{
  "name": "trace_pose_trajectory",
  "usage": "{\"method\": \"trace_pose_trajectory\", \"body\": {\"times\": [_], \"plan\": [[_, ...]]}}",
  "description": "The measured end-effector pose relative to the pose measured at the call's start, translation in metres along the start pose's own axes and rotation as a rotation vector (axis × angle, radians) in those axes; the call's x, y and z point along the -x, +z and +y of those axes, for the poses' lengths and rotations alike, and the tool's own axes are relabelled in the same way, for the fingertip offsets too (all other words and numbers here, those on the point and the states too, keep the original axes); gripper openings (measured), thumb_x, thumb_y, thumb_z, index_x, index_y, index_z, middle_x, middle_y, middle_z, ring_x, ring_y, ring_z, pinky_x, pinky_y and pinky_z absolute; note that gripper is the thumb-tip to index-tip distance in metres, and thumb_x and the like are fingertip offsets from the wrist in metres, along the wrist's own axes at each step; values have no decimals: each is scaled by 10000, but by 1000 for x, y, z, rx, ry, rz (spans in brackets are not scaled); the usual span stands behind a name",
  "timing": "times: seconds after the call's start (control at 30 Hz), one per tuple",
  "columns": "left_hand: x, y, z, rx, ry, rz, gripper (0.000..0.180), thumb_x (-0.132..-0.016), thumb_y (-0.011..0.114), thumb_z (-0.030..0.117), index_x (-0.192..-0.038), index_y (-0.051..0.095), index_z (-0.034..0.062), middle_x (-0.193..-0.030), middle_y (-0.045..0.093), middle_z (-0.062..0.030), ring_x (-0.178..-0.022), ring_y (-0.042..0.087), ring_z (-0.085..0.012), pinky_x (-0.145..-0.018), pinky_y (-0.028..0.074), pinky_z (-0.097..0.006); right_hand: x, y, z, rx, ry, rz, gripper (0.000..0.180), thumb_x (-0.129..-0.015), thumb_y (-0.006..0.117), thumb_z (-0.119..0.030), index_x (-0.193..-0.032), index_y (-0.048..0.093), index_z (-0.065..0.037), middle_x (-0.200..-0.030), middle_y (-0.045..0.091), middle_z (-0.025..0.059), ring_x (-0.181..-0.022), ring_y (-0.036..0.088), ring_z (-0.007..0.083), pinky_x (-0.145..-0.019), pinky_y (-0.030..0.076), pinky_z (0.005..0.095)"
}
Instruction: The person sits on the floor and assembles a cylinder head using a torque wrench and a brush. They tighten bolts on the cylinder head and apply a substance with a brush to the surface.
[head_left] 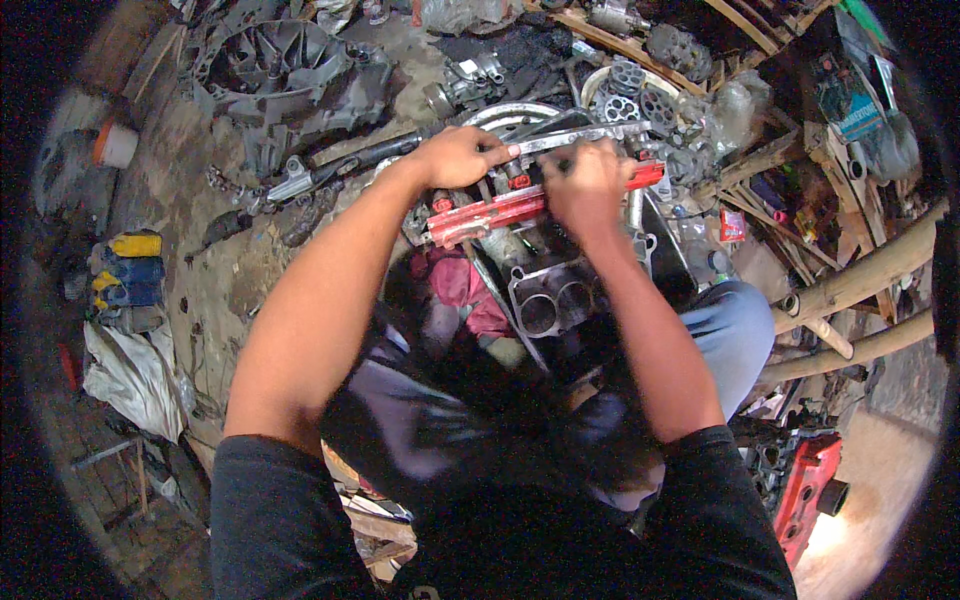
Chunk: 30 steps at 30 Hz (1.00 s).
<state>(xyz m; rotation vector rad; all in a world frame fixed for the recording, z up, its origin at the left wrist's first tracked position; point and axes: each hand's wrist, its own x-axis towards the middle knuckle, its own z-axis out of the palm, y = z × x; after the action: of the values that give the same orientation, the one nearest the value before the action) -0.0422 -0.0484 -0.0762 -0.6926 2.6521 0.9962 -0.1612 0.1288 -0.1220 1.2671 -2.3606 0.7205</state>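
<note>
A long red-painted metal engine part [487, 215] lies crosswise in front of me, with a silver metal rail [585, 138] along its far side. My left hand [455, 157] is closed at the rail's left end, a fingertip pressed against it. Curled over the middle of the red part is my right hand [588, 188]. Motion blurs its fingers, and anything inside them is hidden. Closer to me, a flat gasket [540, 312] with large round holes lies beside a pink-red cloth [460, 280].
A large gearbox housing [285, 80] sits at far left. Several round metal pulleys [625, 90] lie in a bowl beyond my right hand. Bamboo poles [865, 265] stick out at right. Another red engine cover [805, 495] stands at lower right, and yellow-and-blue containers [130, 270] at left.
</note>
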Motion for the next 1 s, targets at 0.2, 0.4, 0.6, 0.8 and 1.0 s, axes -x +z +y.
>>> {"method": "trace_pose_trajectory", "body": {"times": [0.2, 0.4, 0.6, 0.8, 1.0], "plan": [[-5, 0, 2, -4, 4, -2, 705, -962, 488, 641, -1264, 666, 30, -1303, 635, -236, -1258, 578, -391, -1096, 416, -452, 0, 8, 11, -64, 19, 76, 303, -720, 819, -243, -881, 663, -40, -909, 650, 153, -1036, 579, 393, -882, 362, 577], [-2, 1, 0, 12, -5, -8, 681, -970, 486, 629, -1270, 666, 45, -1300, 638, -230, -1246, 587, -389, -1089, 422, -452, -7, 1, 5, -32, 88, -27, 223, -767, 801, -299, -844, 737, -100, -906, 695, 129, -1014, 605, 327, -891, 367, 492], [-3, 1, -2, -4, 12, -1, 668, -972, 492, 620, -1280, 660, 52, -1287, 647, -227, -1239, 592, -391, -1086, 423, -453, 1, 6, 4, -131, 14, 22, 308, -723, 828, -249, -877, 658, -43, -893, 647, 143, -1005, 584, 369, -872, 359, 554], [3, -2, 3, 24, -22, -10, 675, -965, 505, 624, -1283, 658, 49, -1286, 646, -234, -1243, 591, -388, -1088, 423, -450, -2, 2, 4, -91, 5, -43, 243, -777, 792, -335, -889, 752, -122, -944, 697, 117, -1009, 600, 304, -897, 359, 486], [-3, 1, 0, 20, -29, -4, 688, -939, 498, 660, -1270, 677, 85, -1275, 647, -234, -1248, 575, -410, -1081, 429, -446, -11, -1, 4, -159, 66, -222, 319, -768, 796, -322, -898, 701, -48, -933, 674, 165, -947, 614, 351, -883, 381, 503]]}}
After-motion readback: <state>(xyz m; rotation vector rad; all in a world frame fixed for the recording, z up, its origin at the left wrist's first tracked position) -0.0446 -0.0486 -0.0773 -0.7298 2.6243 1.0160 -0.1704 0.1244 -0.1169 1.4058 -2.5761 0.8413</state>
